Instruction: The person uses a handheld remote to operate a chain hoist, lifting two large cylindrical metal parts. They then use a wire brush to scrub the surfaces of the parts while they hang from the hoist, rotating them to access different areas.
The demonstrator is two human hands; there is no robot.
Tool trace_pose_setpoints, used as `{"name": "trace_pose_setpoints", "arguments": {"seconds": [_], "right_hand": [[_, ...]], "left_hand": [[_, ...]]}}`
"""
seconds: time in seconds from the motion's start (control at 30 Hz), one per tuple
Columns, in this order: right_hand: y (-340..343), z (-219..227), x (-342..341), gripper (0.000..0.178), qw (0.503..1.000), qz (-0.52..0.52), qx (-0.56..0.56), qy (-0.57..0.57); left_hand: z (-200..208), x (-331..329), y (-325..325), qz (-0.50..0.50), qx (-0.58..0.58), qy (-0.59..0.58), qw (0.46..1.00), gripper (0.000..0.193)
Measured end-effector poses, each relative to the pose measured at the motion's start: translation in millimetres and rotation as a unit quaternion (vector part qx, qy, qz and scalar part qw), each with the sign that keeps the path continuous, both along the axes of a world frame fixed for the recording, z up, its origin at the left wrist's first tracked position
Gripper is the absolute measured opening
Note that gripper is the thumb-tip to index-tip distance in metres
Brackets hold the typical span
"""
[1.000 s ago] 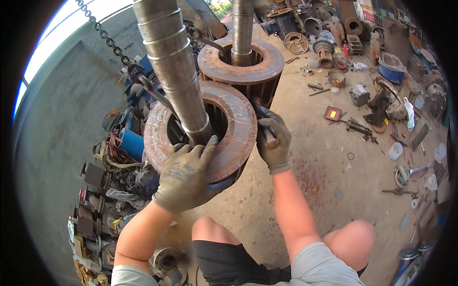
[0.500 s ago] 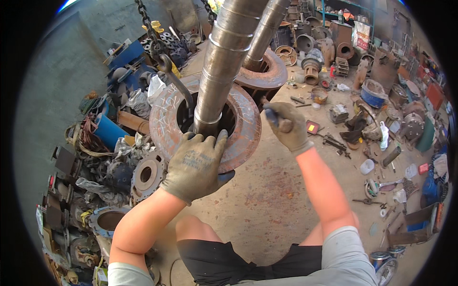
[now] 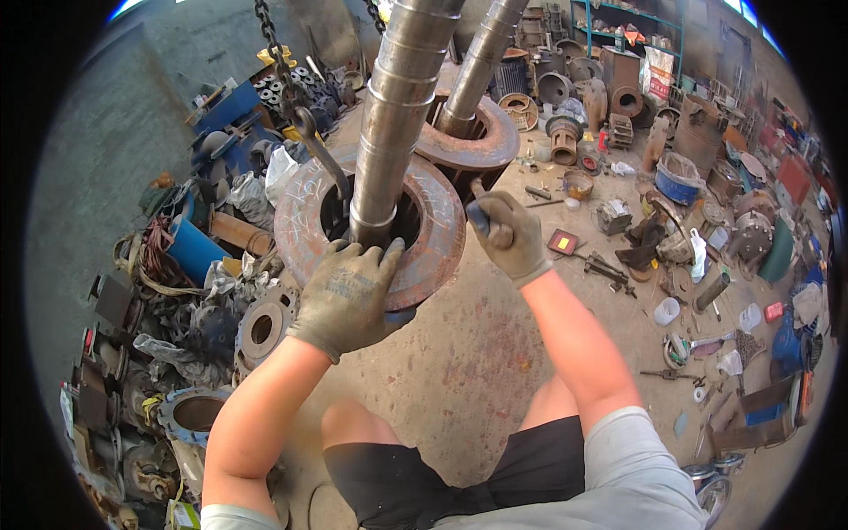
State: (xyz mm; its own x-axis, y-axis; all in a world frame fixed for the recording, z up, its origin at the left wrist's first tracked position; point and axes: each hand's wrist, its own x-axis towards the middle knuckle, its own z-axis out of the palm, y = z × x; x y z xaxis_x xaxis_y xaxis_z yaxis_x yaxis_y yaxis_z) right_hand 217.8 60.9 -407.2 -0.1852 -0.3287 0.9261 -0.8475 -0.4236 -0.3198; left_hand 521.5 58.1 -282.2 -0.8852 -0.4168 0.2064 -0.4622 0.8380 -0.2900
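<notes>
My gloved left hand (image 3: 346,296) lies on the near rim of a rusty steel ring flange (image 3: 435,238), fingers spread and touching near the foot of a shiny stepped metal shaft (image 3: 397,106). The shaft stands tilted in the flange's bore. A steel hook (image 3: 329,163) on a chain (image 3: 272,44) reaches into the same bore on the left. To the right of the flange, my gloved right hand (image 3: 517,234) is closed around a short brown-ended tool (image 3: 502,236); the grip hides most of it, so its kind is unclear.
Behind stands a second rusty flanged cylinder (image 3: 495,146) with its own shaft (image 3: 481,71). Castings, a blue cylinder (image 3: 196,247) and plastic bags crowd the left. Scattered over the floor at right are a red-and-black box (image 3: 563,241), a blue tub (image 3: 678,181) and metal parts.
The view has shifted a little. My right hand, still gripping the tool, appears slightly left and closer to the flange. My left hand stays on the rim.
</notes>
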Motion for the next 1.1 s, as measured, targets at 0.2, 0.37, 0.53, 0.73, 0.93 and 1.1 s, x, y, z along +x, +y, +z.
{"name": "trace_pose_setpoints", "arguments": {"seconds": [0.2,0.37,0.53,0.73,0.93,1.1], "right_hand": [[8.5,0.2,-6.1,0.009,0.998,0.008,0.040,0.046],[2.1,7.2,-13.8,0.010,0.999,0.011,0.042,-0.020],[-9.0,6.0,-23.6,0.016,0.997,0.057,0.029,-0.047],[2.7,-9.9,-25.4,0.020,0.985,0.120,0.112,-0.060],[9.8,-29.1,-7.6,0.029,0.983,0.099,0.153,0.031],[9.0,-40.2,1.3,0.036,0.992,0.066,0.101,0.047]], "left_hand": [[0.7,0.1,-4.4,-0.007,-0.001,0.000,1.000,0.095],[2.0,-0.9,-6.2,-0.013,-0.001,-0.005,1.000,0.094],[3.1,-0.2,-7.6,-0.022,-0.021,-0.010,0.999,0.095],[3.8,3.2,-8.4,-0.019,-0.013,-0.008,1.000,0.100],[8.5,7.9,-7.8,-0.032,-0.014,-0.014,0.999,0.102],[12.5,9.1,-4.6,-0.026,-0.006,-0.038,0.999,0.102]]}}
